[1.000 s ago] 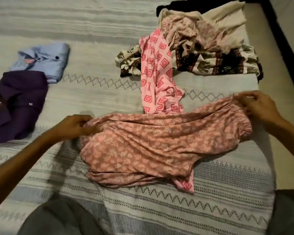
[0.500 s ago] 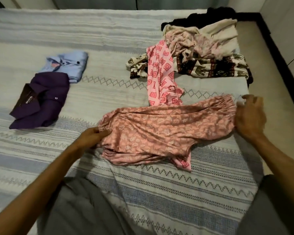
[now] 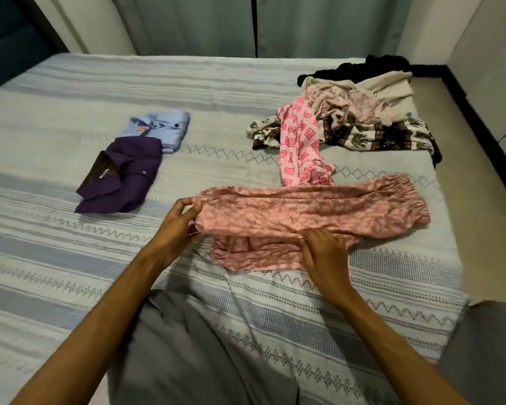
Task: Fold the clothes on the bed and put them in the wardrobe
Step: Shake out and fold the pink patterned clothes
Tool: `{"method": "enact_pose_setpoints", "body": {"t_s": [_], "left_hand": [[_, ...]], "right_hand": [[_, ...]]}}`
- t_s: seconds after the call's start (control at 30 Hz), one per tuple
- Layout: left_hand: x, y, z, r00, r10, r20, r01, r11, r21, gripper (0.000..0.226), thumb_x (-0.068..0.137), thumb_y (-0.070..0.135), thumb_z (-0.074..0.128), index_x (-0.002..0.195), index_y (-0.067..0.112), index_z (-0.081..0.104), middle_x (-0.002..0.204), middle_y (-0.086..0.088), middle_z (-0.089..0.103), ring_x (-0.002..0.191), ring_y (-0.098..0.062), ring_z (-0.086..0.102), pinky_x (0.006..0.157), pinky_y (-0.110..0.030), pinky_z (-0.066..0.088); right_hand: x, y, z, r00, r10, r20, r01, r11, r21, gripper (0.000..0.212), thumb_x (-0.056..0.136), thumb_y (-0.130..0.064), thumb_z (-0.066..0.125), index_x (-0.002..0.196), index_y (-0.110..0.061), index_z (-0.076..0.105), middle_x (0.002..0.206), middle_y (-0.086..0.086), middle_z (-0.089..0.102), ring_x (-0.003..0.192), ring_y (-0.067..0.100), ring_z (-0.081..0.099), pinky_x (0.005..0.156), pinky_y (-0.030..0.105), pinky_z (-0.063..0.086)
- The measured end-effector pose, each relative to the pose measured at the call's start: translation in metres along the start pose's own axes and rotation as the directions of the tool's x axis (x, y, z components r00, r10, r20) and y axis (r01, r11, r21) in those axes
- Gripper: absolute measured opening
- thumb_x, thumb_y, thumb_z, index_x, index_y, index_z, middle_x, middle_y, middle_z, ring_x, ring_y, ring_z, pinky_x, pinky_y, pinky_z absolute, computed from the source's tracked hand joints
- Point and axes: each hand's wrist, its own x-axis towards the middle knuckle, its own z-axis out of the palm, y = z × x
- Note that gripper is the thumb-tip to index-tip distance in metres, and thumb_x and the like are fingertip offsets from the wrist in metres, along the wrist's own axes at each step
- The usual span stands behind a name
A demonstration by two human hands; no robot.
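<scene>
Pinching one pink trousers (image 3: 319, 211), both hands, left (image 3: 177, 226) and right (image 3: 324, 255), face two folded shirts (image 3: 135, 159).

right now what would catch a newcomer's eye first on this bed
Both hands, left and right, pinch the pink patterned trousers spread across the near middle of the bed. A jumbled heap of unfolded clothes sits far right; a folded purple shirt and blue shirt lie left.

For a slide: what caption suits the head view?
Both hands pinch pink patterned cotton trousers mid-fold.
</scene>
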Motion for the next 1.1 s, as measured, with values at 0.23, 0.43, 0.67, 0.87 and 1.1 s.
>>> {"method": "enact_pose_setpoints", "body": {"t_s": [0.23,0.43,0.67,0.87,1.1], "left_hand": [[-0.003,-0.018,-0.011,0.939,-0.315,0.138,0.245,0.894,0.374,0.019,0.091,0.025,0.076,0.096,0.011,0.063,0.066,-0.001,0.064,0.046,-0.009,0.055,0.039,-0.022,0.044],[0.004,-0.024,-0.009,0.997,0.01,-0.071,0.051,0.597,0.801,0.057,0.081,0.064,0.078,0.108,0.017,0.06,0.091,0.0,0.074,0.081,-0.02,0.074,0.065,-0.027,0.052],[0.041,-0.021,0.027,0.967,-0.197,-0.162,0.253,0.822,0.51,0.072,0.088,0.074,0.062,0.107,0.005,0.073,0.103,-0.014,0.076,0.086,-0.032,0.074,0.07,-0.036,0.062],[0.054,-0.029,0.019,0.963,-0.144,-0.228,0.183,0.97,0.162,0.054,0.105,0.052,0.052,0.121,0.002,0.064,0.106,-0.023,0.076,0.092,-0.037,0.076,0.082,-0.057,0.062],[0.038,-0.018,-0.006,0.917,-0.396,-0.04,0.398,0.915,0.064,0.086,0.089,0.083,0.05,0.119,0.004,0.068,0.113,-0.022,0.07,0.102,-0.039,0.067,0.087,-0.051,0.056]], "right_hand": [[-0.016,0.017,-0.011,0.951,-0.31,-0.004,0.303,0.931,-0.202,0.024,0.1,-0.028,0.056,0.113,-0.014,0.071,0.1,0.004,0.071,0.089,0.024,0.061,0.079,0.039,0.037],[-0.027,0.014,0.0,0.935,-0.353,0.034,0.349,0.9,-0.263,0.027,0.096,-0.029,0.066,0.12,-0.016,0.069,0.113,0.005,0.069,0.101,0.025,0.062,0.087,0.045,0.043],[-0.021,-0.016,0.029,0.883,-0.442,0.155,0.465,0.868,-0.172,0.028,0.095,-0.015,0.068,0.123,-0.012,0.07,0.114,0.006,0.071,0.102,0.022,0.065,0.09,0.037,0.053],[-0.042,-0.028,0.03,0.858,-0.474,0.195,0.488,0.872,-0.026,0.028,0.097,-0.025,0.056,0.117,-0.012,0.071,0.109,0.004,0.071,0.098,0.019,0.064,0.09,0.033,0.053],[-0.007,-0.035,0.006,0.787,-0.565,0.248,0.576,0.816,0.032,0.036,0.108,-0.042,0.044,0.111,-0.018,0.07,0.099,0.001,0.07,0.089,0.015,0.059,0.09,0.038,0.048]]}}
